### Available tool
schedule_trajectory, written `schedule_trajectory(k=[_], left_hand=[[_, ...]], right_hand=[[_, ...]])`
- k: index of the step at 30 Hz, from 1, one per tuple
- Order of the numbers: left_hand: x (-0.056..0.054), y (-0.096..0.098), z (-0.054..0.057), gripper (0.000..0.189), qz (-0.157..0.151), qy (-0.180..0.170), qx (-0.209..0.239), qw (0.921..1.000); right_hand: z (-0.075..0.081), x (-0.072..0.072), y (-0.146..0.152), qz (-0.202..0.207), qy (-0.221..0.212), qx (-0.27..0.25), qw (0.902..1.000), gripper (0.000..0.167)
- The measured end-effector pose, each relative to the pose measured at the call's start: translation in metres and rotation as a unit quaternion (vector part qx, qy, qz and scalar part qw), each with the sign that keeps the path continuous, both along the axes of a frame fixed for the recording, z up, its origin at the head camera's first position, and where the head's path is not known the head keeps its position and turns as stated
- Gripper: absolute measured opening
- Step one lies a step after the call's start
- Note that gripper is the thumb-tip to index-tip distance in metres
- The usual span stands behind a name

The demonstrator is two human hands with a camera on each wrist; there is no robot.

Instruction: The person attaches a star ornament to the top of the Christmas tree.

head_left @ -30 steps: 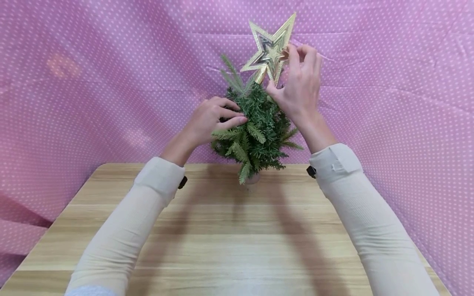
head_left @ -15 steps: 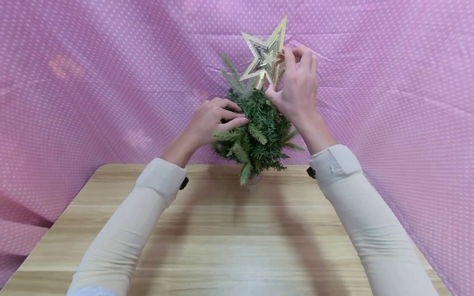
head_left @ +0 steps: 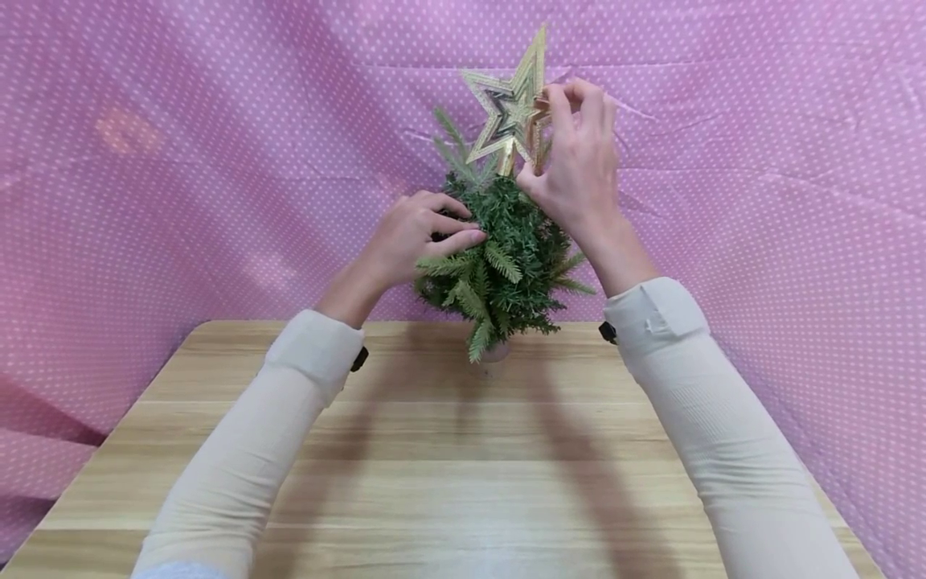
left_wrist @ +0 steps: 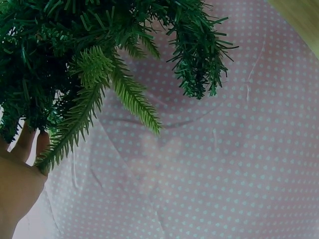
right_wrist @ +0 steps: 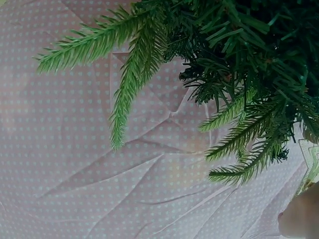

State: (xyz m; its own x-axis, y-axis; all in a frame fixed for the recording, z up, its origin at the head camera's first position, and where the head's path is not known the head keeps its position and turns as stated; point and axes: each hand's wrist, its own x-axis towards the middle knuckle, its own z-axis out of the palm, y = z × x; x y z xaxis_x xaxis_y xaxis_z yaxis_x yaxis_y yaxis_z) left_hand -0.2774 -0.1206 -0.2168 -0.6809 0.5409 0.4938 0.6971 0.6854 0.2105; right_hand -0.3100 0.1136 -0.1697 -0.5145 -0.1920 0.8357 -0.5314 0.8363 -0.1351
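A small artificial Christmas tree (head_left: 524, 265) stands near the table's back edge. On its left side, my left hand (head_left: 415, 233) grips the upper branches, thumb in front and some fingertips hidden in the needles. My right hand (head_left: 582, 161) holds a gold star tree topper (head_left: 505, 153) by its right side, at the very top of the tree. The star's hollow stem meets the greenery; whether a branch tip is inside it cannot be seen. In the right wrist view only a bit of the star (right_wrist: 310, 162) and a blurred thumb show at the right edge.
The wooden table (head_left: 448, 498) reaches from the foreground to a pink dotted cloth (head_left: 253, 161) hanging behind and at both sides. Lighter green sprigs (head_left: 470, 297) stick out from the tree. Its base (head_left: 495, 352) is mostly covered by branches.
The star has shifted left and turned anticlockwise, its stem now more upright over the treetop. My right hand has moved slightly left with it. My left hand has hardly moved.
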Motion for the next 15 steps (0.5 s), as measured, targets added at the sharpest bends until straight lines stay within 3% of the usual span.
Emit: schedule_trajectory(k=[10, 15], left_hand=[[0.0014, -0.0017, 0.0005, 0.035, -0.001, 0.005, -0.002, 1.0], [0.0008, -0.0016, 0.001, 0.037, 0.0, 0.002, -0.01, 1.0]], right_hand=[[0.0021, -0.0026, 0.0004, 0.021, 0.018, 0.019, 0.9994, 0.074], [0.0066, -0.0027, 0.0006, 0.022, -0.002, 0.036, 0.9991, 0.077]])
